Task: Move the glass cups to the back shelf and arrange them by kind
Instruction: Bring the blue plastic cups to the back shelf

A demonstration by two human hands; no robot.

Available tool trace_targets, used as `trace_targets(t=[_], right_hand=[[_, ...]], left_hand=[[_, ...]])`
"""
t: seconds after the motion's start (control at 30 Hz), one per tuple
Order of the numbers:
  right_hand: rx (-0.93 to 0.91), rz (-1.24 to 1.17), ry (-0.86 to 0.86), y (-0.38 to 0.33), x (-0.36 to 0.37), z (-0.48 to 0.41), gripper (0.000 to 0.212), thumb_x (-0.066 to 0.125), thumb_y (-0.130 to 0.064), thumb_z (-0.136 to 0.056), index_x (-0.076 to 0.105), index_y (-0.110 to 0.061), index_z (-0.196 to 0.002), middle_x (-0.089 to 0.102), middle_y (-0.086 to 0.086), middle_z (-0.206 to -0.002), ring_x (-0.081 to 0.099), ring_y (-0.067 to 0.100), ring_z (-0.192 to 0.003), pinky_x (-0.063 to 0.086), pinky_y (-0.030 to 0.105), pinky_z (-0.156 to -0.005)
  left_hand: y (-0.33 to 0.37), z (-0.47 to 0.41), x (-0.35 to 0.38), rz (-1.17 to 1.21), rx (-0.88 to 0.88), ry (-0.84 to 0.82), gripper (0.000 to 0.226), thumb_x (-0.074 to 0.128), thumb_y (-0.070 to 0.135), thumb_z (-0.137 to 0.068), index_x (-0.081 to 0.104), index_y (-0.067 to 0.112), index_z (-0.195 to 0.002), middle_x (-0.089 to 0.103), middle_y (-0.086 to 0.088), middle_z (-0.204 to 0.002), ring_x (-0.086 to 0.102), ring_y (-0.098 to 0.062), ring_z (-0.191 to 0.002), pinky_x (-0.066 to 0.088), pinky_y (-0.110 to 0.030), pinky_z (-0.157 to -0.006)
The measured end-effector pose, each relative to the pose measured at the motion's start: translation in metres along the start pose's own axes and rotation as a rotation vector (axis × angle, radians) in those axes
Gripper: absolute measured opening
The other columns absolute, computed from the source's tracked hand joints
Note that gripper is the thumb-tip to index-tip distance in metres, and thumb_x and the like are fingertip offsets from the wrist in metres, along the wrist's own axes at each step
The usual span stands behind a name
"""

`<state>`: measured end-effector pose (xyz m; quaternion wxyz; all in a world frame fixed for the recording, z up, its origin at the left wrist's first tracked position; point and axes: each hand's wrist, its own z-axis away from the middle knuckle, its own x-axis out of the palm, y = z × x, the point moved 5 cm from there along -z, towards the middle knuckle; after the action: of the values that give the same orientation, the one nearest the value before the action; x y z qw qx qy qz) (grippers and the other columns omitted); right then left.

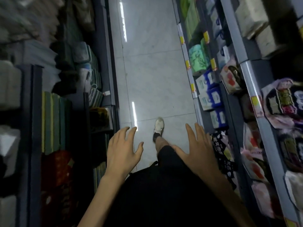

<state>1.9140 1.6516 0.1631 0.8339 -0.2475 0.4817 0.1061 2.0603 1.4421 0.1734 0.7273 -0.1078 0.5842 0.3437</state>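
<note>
Down a narrow shop aisle, the pale tiled floor (152,71) runs away from us up the middle of the view, with bright strip-light reflections (134,113) on it. On the left, dark shelving (31,112) is stacked with folded striped mats (54,125) and soft bundles, much of it blurred. On the right, grey shelving (252,89) is packed with wrapped goods: green rolls (196,58) further off, blue-and-white packs (211,95) nearer, and pink and patterned packets at the near right edge. Low in the centre, the person's dark clothing (164,194) fills the near part of the view, with a bare leg showing below it.

Now the hands. Both are out in front, palms down, over the floor and well apart from each other. The left hand (122,149) has its fingers fanned and slightly bent, holding nothing. The right hand (198,149) is spread flat with its fingers straight, also holding nothing, and lies close to the edge of the right shelving without visibly touching it.

Between the hands and a little beyond them, one white shoe (158,126) is planted on the tiles. Small yellow price tags (187,64) dot the right shelf rails.

As for the glass cups, I cannot tell where they are from this view.
</note>
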Motion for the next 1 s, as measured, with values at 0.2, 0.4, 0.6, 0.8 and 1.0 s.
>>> trace_targets(t=[0.2, 0.4, 0.6, 0.8, 1.0], right_hand=[[-0.063, -0.031, 0.020, -0.046, -0.060, -0.119, 0.093, 0.053, -0.072, -0.091, 0.019, -0.024, -0.163, 0.015, 0.010, -0.171, 0.011, 0.029, -0.158, 0.010, 0.046, -0.129], [-0.084, -0.005, 0.062, -0.097, -0.111, -0.233, 0.090, 0.069, -0.058, -0.089, 0.029, -0.020, -0.161, 0.025, 0.012, -0.168, 0.021, 0.030, -0.156, 0.015, 0.047, -0.127], [-0.073, 0.035, 0.103, -0.153, -0.141, -0.358, 0.089, 0.078, -0.051, -0.084, 0.040, -0.015, -0.155, 0.038, 0.018, -0.160, 0.034, 0.037, -0.150, 0.032, 0.055, -0.121], [-0.051, -0.011, 0.162, -0.222, -0.198, -0.491, 0.087, 0.078, -0.048, -0.085, 0.040, -0.013, -0.155, 0.036, 0.020, -0.161, 0.031, 0.039, -0.150, 0.035, 0.058, -0.118], [0.017, -0.053, 0.202, -0.249, -0.246, -0.581, 0.084, 0.068, -0.050, -0.091, 0.029, -0.021, -0.160, 0.025, 0.013, -0.166, 0.022, 0.033, -0.153, 0.022, 0.051, -0.125]], left_hand=[[0.004, -0.115, -0.066, 0.010, -0.060, 0.065, 0.058, 0.060, 0.049, -0.095, 0.051, 0.021, -0.146, 0.056, -0.007, -0.144, 0.053, -0.026, -0.134, 0.048, -0.047, -0.108], [-0.005, -0.225, -0.124, 0.075, -0.131, 0.119, 0.054, 0.063, 0.043, -0.095, 0.054, 0.021, -0.143, 0.056, -0.003, -0.143, 0.054, -0.023, -0.133, 0.048, -0.043, -0.108], [-0.030, -0.360, -0.163, 0.119, -0.126, 0.176, 0.053, 0.064, 0.042, -0.095, 0.055, 0.019, -0.143, 0.056, -0.003, -0.142, 0.054, -0.024, -0.130, 0.047, -0.043, -0.105], [-0.059, -0.519, -0.235, 0.174, -0.057, 0.239, 0.052, 0.059, 0.043, -0.097, 0.055, 0.019, -0.143, 0.056, -0.005, -0.141, 0.053, -0.026, -0.130, 0.048, -0.047, -0.105], [-0.050, -0.636, -0.269, 0.154, 0.078, 0.186, 0.054, 0.057, 0.046, -0.097, 0.054, 0.021, -0.145, 0.056, -0.003, -0.141, 0.054, -0.025, -0.129, 0.048, -0.048, -0.105]])
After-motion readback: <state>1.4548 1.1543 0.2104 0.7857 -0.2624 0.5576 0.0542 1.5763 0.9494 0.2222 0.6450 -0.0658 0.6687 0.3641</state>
